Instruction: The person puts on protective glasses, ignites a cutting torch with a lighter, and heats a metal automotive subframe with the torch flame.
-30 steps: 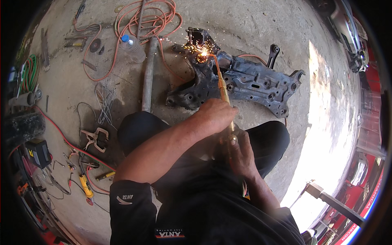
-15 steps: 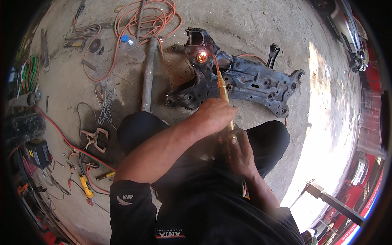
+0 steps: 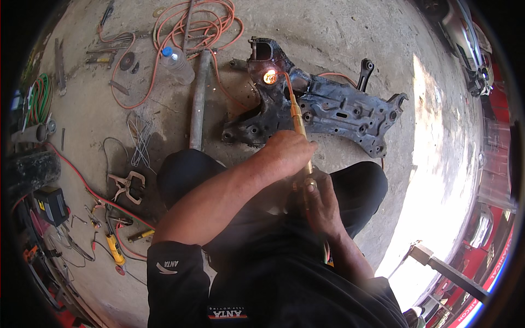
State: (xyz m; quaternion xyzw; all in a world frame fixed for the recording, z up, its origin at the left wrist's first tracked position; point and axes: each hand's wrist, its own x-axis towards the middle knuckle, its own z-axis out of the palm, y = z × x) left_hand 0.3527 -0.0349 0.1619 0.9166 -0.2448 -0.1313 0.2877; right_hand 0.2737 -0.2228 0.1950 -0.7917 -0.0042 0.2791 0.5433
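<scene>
A brass gas torch [image 3: 296,111] points away from me, its thin bent tip over a dark metal car subframe [image 3: 350,112] on the concrete floor. At that tip a round spot [image 3: 270,76] on the subframe's far left part glows orange-white. My left hand [image 3: 287,153] is closed round the torch's shaft. Nearer my body, my right hand [image 3: 321,203] grips the torch's rear end by its valve, thumb on top. Hoses run back under my right wrist, partly hidden.
Left of the subframe lies a long metal pipe [image 3: 199,104], with a plastic bottle [image 3: 178,64] and coiled orange hose [image 3: 202,24] beyond. A locking clamp [image 3: 128,187], a wire bundle [image 3: 141,139] and a yellow angle grinder [image 3: 115,250] lie left. Sunlight strikes the floor at right.
The heated spot glows brighter and wider, and the sparks around it have shifted. Both hands and the torch stay nearly in place.
</scene>
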